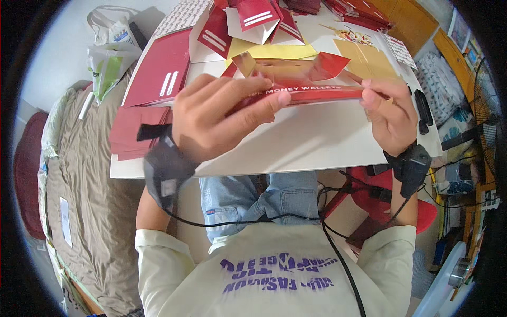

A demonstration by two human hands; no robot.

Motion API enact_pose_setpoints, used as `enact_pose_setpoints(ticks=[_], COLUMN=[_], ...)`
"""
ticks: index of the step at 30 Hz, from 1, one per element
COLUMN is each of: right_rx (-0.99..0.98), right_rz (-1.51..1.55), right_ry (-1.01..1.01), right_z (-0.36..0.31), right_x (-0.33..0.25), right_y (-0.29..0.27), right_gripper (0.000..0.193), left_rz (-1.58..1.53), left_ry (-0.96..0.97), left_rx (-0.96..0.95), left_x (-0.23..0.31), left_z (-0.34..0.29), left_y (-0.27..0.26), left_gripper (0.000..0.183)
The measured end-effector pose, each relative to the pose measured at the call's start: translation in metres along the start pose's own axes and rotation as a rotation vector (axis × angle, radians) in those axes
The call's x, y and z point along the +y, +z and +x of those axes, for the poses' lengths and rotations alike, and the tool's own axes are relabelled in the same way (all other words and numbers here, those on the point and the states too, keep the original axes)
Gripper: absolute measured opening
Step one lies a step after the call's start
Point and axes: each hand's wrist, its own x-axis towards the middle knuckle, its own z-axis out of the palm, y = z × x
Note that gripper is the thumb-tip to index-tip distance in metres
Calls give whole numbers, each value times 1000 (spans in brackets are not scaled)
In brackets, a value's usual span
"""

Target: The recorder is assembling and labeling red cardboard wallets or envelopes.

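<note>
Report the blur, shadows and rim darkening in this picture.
In the head view, the left hand and the bulky black device on its wrist look softly smeared, probably by motion; in the head view, soft grey shadow crosses the white tabletop below the red cardboard box with raised flaps; in the head view, black vignetting swallows the corners.

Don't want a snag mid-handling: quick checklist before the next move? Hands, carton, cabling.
1. Left hand on the red carton: ok, thumb and fingers at its left part.
2. Right hand on the carton: ok, fingertips at its right end.
3. Carton flaps folded flat: not ok, a red flap sticks up.
4. Carton contents: cannot tell, inside not clearly visible.
5. Black cable off the tabletop: ok, crosses the lap.
6. Left wrist strap end tucked: not ok, juts out.
</note>
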Motion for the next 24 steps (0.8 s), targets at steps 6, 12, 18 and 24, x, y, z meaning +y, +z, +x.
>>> enact_pose_setpoints(ticks=[6,12,18,24], right_rx=[91,64,69,112], right_rz=[60,65,54,84], right_ry=[-7,-7,9,30], right_z=[12,5,-9,-18], right_x=[10,15,14,17], right_y=[4,5,12,15], right_gripper=[37,39,39,39], left_rz=[-76,-155,-116,-185], left_ry=[-39,-100,-62,-17], left_rx=[-20,-34,34,-96], left_x=[-16,-19,-18,-19], left_z=[11,3,-3,-11], left_y=[-10,-8,1,-3], left_gripper=[42,41,42,39])
